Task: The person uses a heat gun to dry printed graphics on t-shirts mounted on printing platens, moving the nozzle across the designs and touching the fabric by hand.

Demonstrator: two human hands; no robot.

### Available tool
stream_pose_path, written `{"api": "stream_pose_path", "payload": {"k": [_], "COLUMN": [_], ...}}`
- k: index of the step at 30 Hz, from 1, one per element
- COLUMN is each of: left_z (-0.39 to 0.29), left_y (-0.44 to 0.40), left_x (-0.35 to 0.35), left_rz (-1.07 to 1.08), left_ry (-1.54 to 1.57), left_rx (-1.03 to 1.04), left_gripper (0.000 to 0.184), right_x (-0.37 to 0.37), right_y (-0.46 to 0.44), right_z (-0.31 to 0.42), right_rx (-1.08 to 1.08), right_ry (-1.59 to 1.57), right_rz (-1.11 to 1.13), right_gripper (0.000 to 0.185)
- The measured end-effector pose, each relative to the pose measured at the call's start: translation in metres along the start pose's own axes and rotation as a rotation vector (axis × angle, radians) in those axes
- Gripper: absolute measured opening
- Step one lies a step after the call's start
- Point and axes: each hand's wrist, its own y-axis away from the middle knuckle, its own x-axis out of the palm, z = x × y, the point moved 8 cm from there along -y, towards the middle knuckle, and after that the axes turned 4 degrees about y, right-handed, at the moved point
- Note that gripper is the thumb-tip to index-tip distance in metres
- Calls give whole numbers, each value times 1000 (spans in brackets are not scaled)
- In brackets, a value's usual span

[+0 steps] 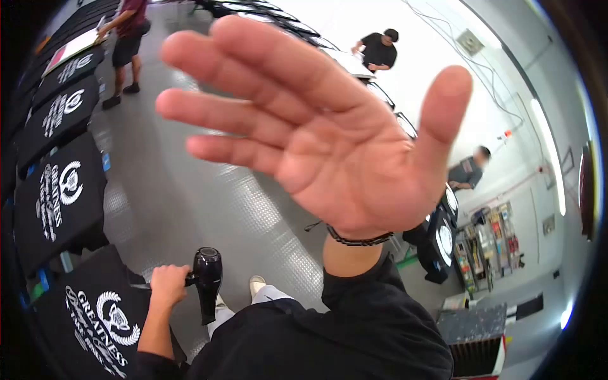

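Observation:
My left hand [168, 283] is closed at the side of a black hair dryer [208, 282], holding it. The dryer's round end faces up and its body points down toward the floor. Beside that hand lies a black shirt [79, 304] with white print reading "GREATNESS". My right hand [323, 133] is raised close to the camera, palm facing me, thumb out and fingers apart. It holds nothing and wears a dark bracelet at the wrist.
Several more printed black shirts [57, 183] run in a row along the left. A person [128, 38] stands far left at a board. Two other people [379, 50] are at the right-hand row. Shelves [487, 244] stand at right. Grey floor [183, 190] runs between the rows.

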Motion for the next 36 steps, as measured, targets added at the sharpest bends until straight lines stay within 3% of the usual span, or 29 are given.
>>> {"api": "stream_pose_path", "payload": {"k": [2, 3, 6, 8, 11, 13, 16, 20, 21, 22, 23, 25, 26, 27, 28, 29, 30, 32, 33, 36], "left_z": [32, -56, -13, 0, 10, 4, -19, -37, -43, -45, -45, -54, -63, -64, -63, -63, -63, -62, -49, -6], "left_y": [15, 21, 24, 32, 27, 17, 11, 5, 8, 7, 7, 23, 32, 34, 34, 34, 35, 61, 64, 83], "left_x": [-55, -39, -94, -111, -116, -114, -109, -75, -65, -48, -32, -29, -29, -29, -24, -26, -31, -47, -49, -23], "left_rz": [-108, -144, -422, -610, -781, -841, -1000, -1111, -1299, -1244, -1182, -1174, -1125, -1147, -1012, -1087, -1045, -1230, -1140, -1115], "left_ry": [81, 285, 467, 662, 915, 1028, 1288, 1453, 1391, 1596, 1799, 1436, 1318, 1384, 1397, 1281, 1101, 850, 1036, 1124], "left_rx": [-31, 6, -13, 2, 9, 5, 47, -19, 123, 144, 160, 229, 218, 244, 157, 285, 242, 167, 151, -48], "left_gripper": [32, 32, 36, 38, 33, 34, 41, 42, 38, 38, 38, 40, 41, 41, 46, 52, 60, 70, 67, 62], "right_x": [-6, -11, -32, -44, -60, -56, -68, -73, -66, -56, -49, -48, -47, -46, -55, -55, -64, -68, -83, -113], "right_y": [-5, 28, 49, 77, 128, 153, 189, 176, 165, 152, 140, 136, 135, 128, 135, 124, 127, 117, 120, 104], "right_z": [-13, 13, 5, -8, -60, -111, -188, -237, -247, -251, -244, -261, -264, -253, -272, -262, -268, -257, -268, -303], "right_rx": [-85, 67, 0, 79, 201, 484, 667, 534, 511, 490, 426, 493, 527, 576, 702, 581, 773, 380, 471, 555], "right_ry": [27, 61, 180, 309, 241, 288, 683, 752, 668, 581, 713, 497, 377, 462, 416, 573, 814, 935, 920, 867], "right_rz": [35, -1, -75, -247, -272, -254, -433, -547, -475, -402, -408, -496, -497, -428, -382, -301, -103, -84, -113, -100], "right_gripper": [109, 109, 95, 103, 53, 39, 49, 61, 63, 65, 48, 39, 25, 17, 14, 16, 22, 35, 33, 33]}}
